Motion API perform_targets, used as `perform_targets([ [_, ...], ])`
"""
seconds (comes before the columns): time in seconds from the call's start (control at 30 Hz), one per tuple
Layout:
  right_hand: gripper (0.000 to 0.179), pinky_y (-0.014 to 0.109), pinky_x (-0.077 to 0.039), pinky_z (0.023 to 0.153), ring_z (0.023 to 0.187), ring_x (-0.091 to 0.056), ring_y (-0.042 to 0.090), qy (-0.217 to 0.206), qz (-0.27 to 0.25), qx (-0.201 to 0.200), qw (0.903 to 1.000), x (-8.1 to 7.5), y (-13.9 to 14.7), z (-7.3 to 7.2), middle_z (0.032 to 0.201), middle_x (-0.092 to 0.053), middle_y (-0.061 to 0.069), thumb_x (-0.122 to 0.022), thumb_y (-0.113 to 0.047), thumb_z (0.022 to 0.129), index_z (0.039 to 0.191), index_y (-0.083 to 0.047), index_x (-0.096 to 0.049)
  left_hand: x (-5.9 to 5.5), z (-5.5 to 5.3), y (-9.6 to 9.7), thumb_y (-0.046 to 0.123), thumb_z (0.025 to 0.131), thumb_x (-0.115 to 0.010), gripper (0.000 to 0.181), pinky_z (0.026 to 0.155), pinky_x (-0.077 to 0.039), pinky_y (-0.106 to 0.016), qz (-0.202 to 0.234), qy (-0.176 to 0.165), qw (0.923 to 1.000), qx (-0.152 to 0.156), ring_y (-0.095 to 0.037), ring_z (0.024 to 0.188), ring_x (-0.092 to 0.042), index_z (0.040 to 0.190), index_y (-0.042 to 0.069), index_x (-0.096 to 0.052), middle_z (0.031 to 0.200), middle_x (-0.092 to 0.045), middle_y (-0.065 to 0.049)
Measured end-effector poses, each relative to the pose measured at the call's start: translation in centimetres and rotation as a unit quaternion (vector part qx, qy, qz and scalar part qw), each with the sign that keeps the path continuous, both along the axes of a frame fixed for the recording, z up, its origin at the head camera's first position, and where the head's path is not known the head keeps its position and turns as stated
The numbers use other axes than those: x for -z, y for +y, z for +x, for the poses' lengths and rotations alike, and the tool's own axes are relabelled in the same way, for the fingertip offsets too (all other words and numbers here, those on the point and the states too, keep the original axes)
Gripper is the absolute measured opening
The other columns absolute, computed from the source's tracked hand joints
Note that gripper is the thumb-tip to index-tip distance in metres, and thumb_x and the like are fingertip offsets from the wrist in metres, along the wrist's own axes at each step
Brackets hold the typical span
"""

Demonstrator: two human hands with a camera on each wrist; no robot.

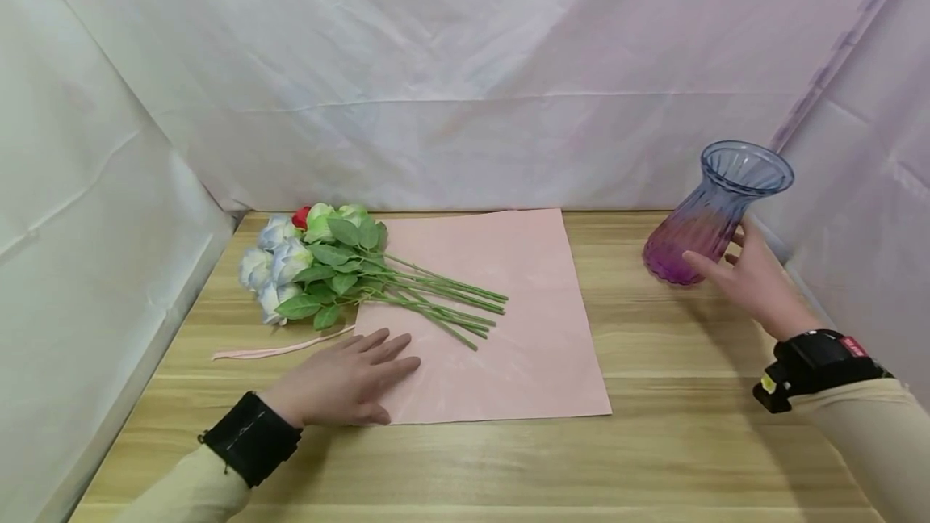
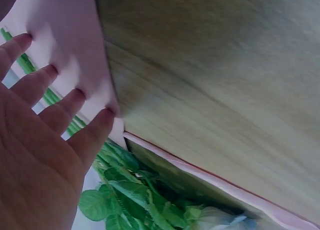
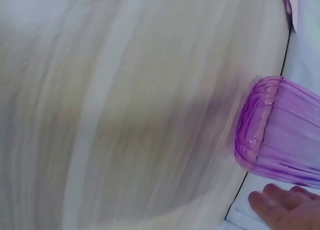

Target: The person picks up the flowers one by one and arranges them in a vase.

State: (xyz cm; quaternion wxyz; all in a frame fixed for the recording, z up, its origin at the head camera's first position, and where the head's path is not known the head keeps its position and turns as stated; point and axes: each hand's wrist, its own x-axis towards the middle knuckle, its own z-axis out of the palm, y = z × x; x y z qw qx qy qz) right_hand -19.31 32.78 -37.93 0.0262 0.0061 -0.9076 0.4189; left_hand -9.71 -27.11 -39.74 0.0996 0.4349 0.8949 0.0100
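My left hand (image 1: 347, 378) has its fingers spread, and the fingertips rest at the left edge of a pink paper sheet (image 1: 523, 345). Across that sheet lie the green stems of a bunch of artificial roses (image 1: 286, 261), with pale blue, green-white and red heads off to the left. My right hand (image 1: 759, 281) is beside a ribbed glass vase (image 1: 701, 220), blue at the rim and purple at the base. The thumb overlaps the vase's lower front in the head view. From the right wrist, the fingers (image 3: 272, 205) appear alongside the purple glass (image 3: 280, 130), with a gap between.
A thin pink ribbon (image 1: 279, 351) lies on the wooden table (image 1: 465, 474), left of the sheet and below the flowers. White cloth (image 1: 465, 87) hangs behind the table and along both sides. Each wrist wears a black strap (image 1: 254, 438).
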Motion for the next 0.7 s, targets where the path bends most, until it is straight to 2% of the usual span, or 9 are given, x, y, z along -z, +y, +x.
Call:
perform_targets([
  [0.07,0.101,0.013,-0.048,0.093,0.145,-0.026,0.056,-0.002,-0.026,0.009,0.9996,0.1,-0.2,-0.3,0.164,-0.013,0.03,-0.07,-0.033,0.098,0.164,-0.021,0.005,0.2,0.0,-0.1,0.058,0.091,-0.068,0.078,0.113,-0.037,-0.061,0.004,0.005,1.0,0.003,-0.045,0.144,-0.041,0.155,0.02,-0.047,0.162,-0.039,-0.015],
  [0.13,0.103,0.007,-0.046,0.087,0.144,-0.026,0.058,-0.015,-0.039,0.017,0.999,0.2,-0.4,-0.5,0.164,-0.008,0.032,-0.068,-0.035,0.1,0.163,-0.019,0.011,0.3,-0.1,-0.2,0.059,0.091,-0.068,0.078,0.113,-0.038,-0.06,0.011,0.013,0.9998,0.008,-0.044,0.143,-0.042,0.154,0.018,-0.048,0.161,-0.04,-0.015],
  [0.2,0.105,0.021,-0.047,0.102,0.144,-0.027,0.056,-0.024,-0.04,0.027,0.9985,0.3,-0.6,-0.7,0.164,-0.006,0.033,-0.066,-0.039,0.1,0.162,-0.017,0.016,0.4,-0.1,-0.4,0.059,0.09,-0.068,0.079,0.112,-0.039,-0.06,0.015,0.02,0.9996,0.011,-0.044,0.142,-0.044,0.153,0.017,-0.049,0.16,-0.042,-0.015],
  [0.27,0.108,0.04,-0.042,0.113,0.144,-0.028,0.054,-0.035,-0.034,0.037,0.9982,0.3,-0.7,-0.8,0.164,-0.006,0.034,-0.065,-0.042,0.1,0.16,-0.017,0.02,0.5,-0.2,-0.6,0.06,0.09,-0.068,0.079,0.112,-0.04,-0.06,0.012,0.022,0.9996,0.012,-0.043,0.143,-0.043,0.153,0.017,-0.049,0.16,-0.041,-0.015],
  [0.33,0.11,0.057,-0.035,0.114,0.143,-0.029,0.054,-0.036,-0.033,0.044,0.9979,0.4,-0.8,-0.9,0.162,-0.009,0.036,-0.066,-0.044,0.099,0.16,-0.015,0.021,0.6,-0.4,-0.7,0.06,0.089,-0.068,0.08,0.112,-0.04,-0.06,0.008,0.021,0.9997,0.011,-0.043,0.144,-0.043,0.154,0.017,-0.049,0.161,-0.041,-0.014],
  [0.4,0.11,0.063,-0.032,0.113,0.141,-0.031,0.054,-0.031,-0.023,0.05,0.998,0.4,-0.8,-1.1,0.161,-0.013,0.038,-0.067,-0.046,0.098,0.16,-0.012,0.018,0.7,-0.5,-0.8,0.061,0.089,-0.068,0.081,0.112,-0.04,-0.061,0.004,0.018,0.9998,0.009,-0.042,0.144,-0.042,0.154,0.017,-0.048,0.161,-0.04,-0.013],
  [0.5,0.108,0.067,-0.031,0.112,0.14,-0.032,0.054,-0.009,-0.008,0.05,0.9987,0.4,-0.9,-1.5,0.157,-0.022,0.038,-0.071,-0.044,0.096,0.161,-0.005,0.005,0.8,-0.5,-0.9,0.062,0.089,-0.068,0.082,0.112,-0.039,-0.061,0.004,0.01,0.9999,0.002,-0.042,0.145,-0.041,0.155,0.017,-0.047,0.162,-0.039,-0.013],
  [0.6,0.099,0.064,-0.036,0.108,0.136,-0.038,0.049,0.012,0.018,0.047,0.9987,0.5,-1.1,-1.7,0.15,-0.034,0.035,-0.073,-0.043,0.094,0.159,0.001,-0.013,0.9,-0.4,-1.0,0.061,0.088,-0.069,0.082,0.112,-0.039,-0.061,0.009,0.005,0.9999,-0.004,-0.043,0.145,-0.04,0.154,0.017,-0.048,0.162,-0.039,-0.013],
  [0.7,0.094,0.062,-0.041,0.104,0.133,-0.042,0.046,0.01,0.033,0.039,0.9987,0.4,-1.7,-1.8,0.146,-0.04,0.032,-0.074,-0.045,0.093,0.155,0.003,-0.022,0.8,-0.4,-1.2,0.059,0.088,-0.07,0.081,0.111,-0.04,-0.061,0.016,0.0,0.9998,-0.006,-0.044,0.144,-0.041,0.154,0.017,-0.048,0.162,-0.039,-0.014],
])
